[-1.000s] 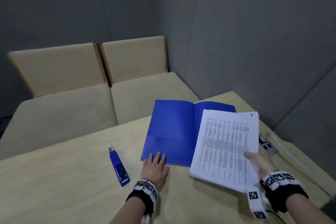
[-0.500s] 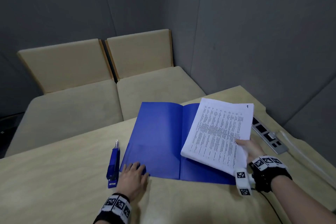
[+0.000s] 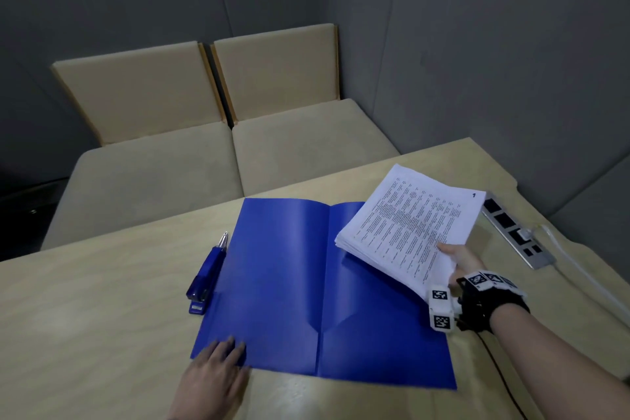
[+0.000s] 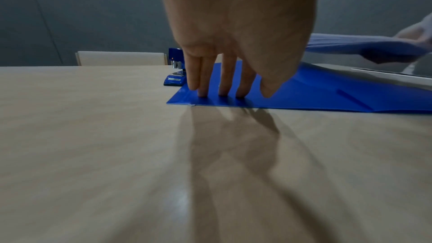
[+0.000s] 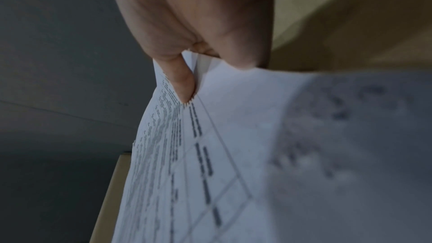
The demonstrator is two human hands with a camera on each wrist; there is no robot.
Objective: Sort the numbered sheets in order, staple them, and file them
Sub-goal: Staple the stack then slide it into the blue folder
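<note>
An open blue folder lies flat on the wooden table. My left hand presses its near left corner with straight fingers, seen also in the left wrist view on the folder. My right hand pinches a stack of printed sheets, the top one marked 1, and holds it tilted above the folder's right half. In the right wrist view the thumb lies on the sheets. A blue stapler lies just left of the folder.
A grey power strip with a white cable sits at the table's right edge. Two beige cushioned seats stand behind the table against dark grey walls.
The right hand has carried the sheets up and to the right, off the folder's middle. The left hand stays on the folder's corner while the view has tilted down.
</note>
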